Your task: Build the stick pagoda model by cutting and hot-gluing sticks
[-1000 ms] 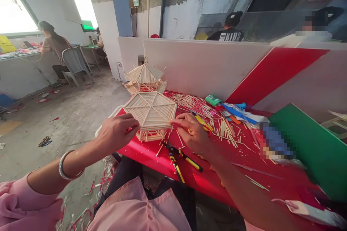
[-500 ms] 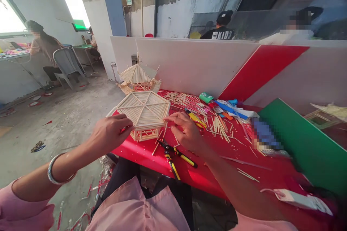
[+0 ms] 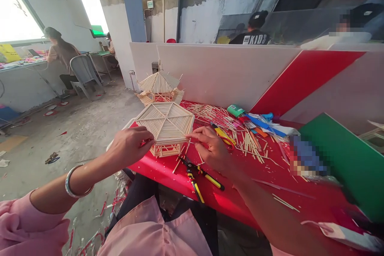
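A hexagonal pavilion model (image 3: 165, 122) made of thin wooden sticks stands near the red table's front left edge. Its flat top has ribs meeting at the centre, with an open stick frame below. My left hand (image 3: 133, 144) is closed at the left rim, fingers curled and thumb against them. At the right corner, my right hand (image 3: 211, 148) holds the rim with its fingertips, the thumb lower. Black-and-yellow pliers (image 3: 199, 178) lie with spread handles just in front of the model. Behind it stands another stick pavilion (image 3: 159, 84) with a pointed roof.
Loose sticks (image 3: 249, 144) are scattered over the red table (image 3: 240, 192), beside a yellow-handled tool (image 3: 225, 136) and a green roll-like packet (image 3: 235, 110). A green board (image 3: 339, 156) leans at the right. White panels (image 3: 216, 72) stand behind; other people sit beyond and at left.
The camera view has swung slightly left, so everything sits further right in the picture. Both hands stay at the model's rim, with hardly any change in their grip.
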A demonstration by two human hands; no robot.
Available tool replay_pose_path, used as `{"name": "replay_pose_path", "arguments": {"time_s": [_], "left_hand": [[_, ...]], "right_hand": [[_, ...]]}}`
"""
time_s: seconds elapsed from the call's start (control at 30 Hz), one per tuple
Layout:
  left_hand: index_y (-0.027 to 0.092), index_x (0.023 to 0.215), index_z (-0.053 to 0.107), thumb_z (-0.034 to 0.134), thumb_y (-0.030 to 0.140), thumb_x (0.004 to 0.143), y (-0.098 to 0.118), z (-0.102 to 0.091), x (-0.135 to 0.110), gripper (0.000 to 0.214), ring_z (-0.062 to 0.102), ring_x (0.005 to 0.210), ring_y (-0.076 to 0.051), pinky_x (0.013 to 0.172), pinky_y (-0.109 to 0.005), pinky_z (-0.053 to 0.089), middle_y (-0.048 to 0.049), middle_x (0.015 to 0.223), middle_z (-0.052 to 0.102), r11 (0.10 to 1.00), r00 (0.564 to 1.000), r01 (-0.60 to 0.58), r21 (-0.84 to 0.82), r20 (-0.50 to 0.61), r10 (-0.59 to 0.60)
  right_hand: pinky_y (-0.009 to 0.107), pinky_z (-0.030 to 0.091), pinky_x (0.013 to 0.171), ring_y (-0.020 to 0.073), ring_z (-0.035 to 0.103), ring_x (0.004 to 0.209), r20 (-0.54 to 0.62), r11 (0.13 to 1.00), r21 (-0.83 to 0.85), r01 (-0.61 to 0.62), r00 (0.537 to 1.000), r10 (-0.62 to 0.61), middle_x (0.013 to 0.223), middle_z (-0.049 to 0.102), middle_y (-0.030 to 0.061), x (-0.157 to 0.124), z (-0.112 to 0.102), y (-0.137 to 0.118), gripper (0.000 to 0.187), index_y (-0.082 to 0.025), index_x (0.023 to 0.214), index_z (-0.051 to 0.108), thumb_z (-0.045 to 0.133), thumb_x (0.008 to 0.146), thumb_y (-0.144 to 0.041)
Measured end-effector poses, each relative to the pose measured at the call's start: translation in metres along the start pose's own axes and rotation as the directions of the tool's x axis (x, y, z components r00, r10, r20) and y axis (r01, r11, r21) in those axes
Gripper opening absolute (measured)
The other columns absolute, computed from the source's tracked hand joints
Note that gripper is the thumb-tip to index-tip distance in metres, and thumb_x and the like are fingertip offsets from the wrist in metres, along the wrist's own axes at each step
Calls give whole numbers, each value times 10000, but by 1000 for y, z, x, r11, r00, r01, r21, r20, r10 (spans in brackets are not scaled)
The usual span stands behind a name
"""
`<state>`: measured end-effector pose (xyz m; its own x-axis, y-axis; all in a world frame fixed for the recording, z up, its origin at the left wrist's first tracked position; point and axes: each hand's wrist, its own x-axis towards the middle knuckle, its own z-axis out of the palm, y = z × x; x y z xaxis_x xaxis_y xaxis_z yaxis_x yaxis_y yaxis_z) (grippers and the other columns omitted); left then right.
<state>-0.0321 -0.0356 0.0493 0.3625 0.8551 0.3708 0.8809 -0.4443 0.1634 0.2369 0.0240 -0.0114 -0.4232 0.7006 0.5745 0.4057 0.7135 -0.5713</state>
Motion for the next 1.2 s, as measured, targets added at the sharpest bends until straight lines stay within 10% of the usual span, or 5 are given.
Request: {"name": "replay_pose_path", "arguments": {"time_s": [0.47,0.7,0.87,1.0,1.2], "left_hand": [[193,767,688,518,221,885,2,-5,-3,209,581,623,-108,556,-232,414,-14,726,664,991,998,-48,-122,-42,43],[269,862,698,628,223,857,57,-10,-30,84,561,546,-97,449,-227,414,12,764,692,928,956,-88,-362,-292,-23],[195,738,695,619,300,873,104,75,-30,187,550,553,-120,487,-249,426,-25,634,635,592,994,26,-806,-40,-97],[174,683,684,710,408,767,119,150,-22,250,498,521,-102,480,-233,384,-9,588,594,198,926,287,-937,218,-307],[166,685,674,794,473,639,125,169,-18,333,392,423,-60,418,-211,305,40,512,525,-185,792,415,-891,453,-410]], "right_hand": [[406,476,899,204,588,965,-38,998,22,-52,998,52,988,635,31,-3,-15,-8,405,-324,1186,663,476,868,-157],[414,497,883,246,617,1031,96,924,-190,-332,930,354,1137,656,96,-75,-11,-12,333,-238,1173,643,532,909,-409],[564,368,992,417,470,1228,182,635,-660,-400,736,652,1311,544,250,-137,42,-7,877,-112,1322,530,755,646,-622],[525,404,905,408,512,1118,220,558,-765,-321,684,695,1216,574,268,-137,49,-8,905,-68,1352,473,757,648,-560],[485,426,864,395,551,1050,335,621,-732,-280,646,686,1145,588,266,-108,25,-9,786,-64,1318,498,717,603,-307]]}}
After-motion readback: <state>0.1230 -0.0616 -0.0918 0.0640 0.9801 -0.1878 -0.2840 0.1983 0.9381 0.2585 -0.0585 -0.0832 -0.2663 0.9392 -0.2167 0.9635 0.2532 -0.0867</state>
